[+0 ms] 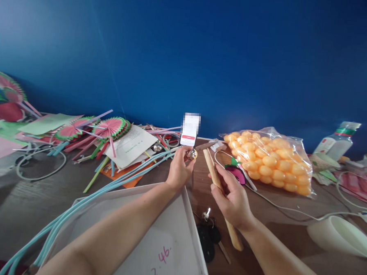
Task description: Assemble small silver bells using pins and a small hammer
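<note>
My left hand point(180, 169) is closed, with a small shiny metal ball point(191, 154) pinched at its fingertips. Long light-blue strips point(107, 183) run from the lower left up to that hand; whether they touch it I cannot tell. A second shiny ball point(157, 147) lies to the left among the papers. Wrapped around a pale wooden stick point(234, 234) is my right hand point(231, 193); the stick slants, with its upper end toward the wall. Between and beyond the hands a lit phone point(188, 131) stands upright, partly blurred out.
A white box lid point(196, 240) with handwriting lies under my left arm. Keys point(207, 237) lie beside it. At right are a bag of orange balls point(271, 158), a bottle point(335, 141) and a white cup point(340, 236). Watermelon paper fans point(111, 129) and papers crowd the left.
</note>
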Demonstrator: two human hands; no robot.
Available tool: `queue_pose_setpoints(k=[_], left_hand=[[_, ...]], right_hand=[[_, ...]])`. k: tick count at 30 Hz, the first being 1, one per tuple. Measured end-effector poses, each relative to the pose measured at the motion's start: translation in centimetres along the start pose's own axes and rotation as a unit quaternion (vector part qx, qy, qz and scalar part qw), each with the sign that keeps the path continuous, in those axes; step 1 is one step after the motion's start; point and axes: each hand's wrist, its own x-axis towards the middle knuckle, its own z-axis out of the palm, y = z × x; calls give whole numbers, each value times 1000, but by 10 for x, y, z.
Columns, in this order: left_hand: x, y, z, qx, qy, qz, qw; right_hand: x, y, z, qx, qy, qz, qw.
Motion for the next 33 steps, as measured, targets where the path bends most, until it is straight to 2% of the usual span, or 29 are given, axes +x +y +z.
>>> queue_pose_setpoints(k=[5,10,14,20,27,33], left_hand=[[0,2,-1,9,3,-3,1000],[0,5,-1,13,3,-3,1000],[0,2,0,4,6,-19,1000],[1,-1,0,-5,8,-29,1000],[2,1,0,-29,17,-29,999],[2,2,0,-32,21,-58,998]], right_hand=[[-1,0,0,-12,-16,1,1000],[-1,-1,0,-12,9,-6,1000],[1,1,1,-22,-11,-5,1000],[-1,0,0,-19,10,-10,1000],[-1,-3,3,-61,-7,-38,997],[-1,-3,3,-67,-2,-28,997]])
